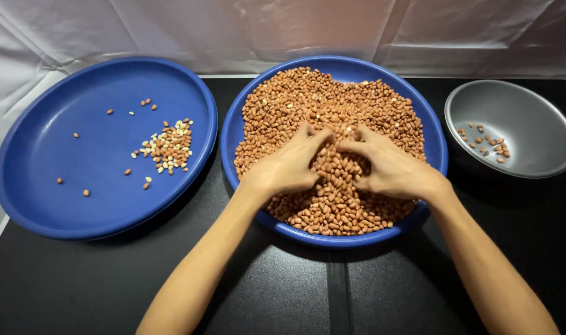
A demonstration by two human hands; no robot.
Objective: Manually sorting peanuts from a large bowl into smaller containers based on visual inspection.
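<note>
Fingertips of left hand (289,164) and right hand (388,167) sink curled into peanuts (332,99); any grasp is hidden.

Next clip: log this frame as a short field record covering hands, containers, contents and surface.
left hand: palm down on the peanut heap, fingers curled into it
right hand: palm down on the same heap, fingertips close to the left hand's
middle blue tray: piled with red-skinned peanuts
left blue tray: small cluster of peanuts and pale pieces, a few strays
grey metal bowl: a few peanuts inside
surface: black table, white cloth behind
</note>
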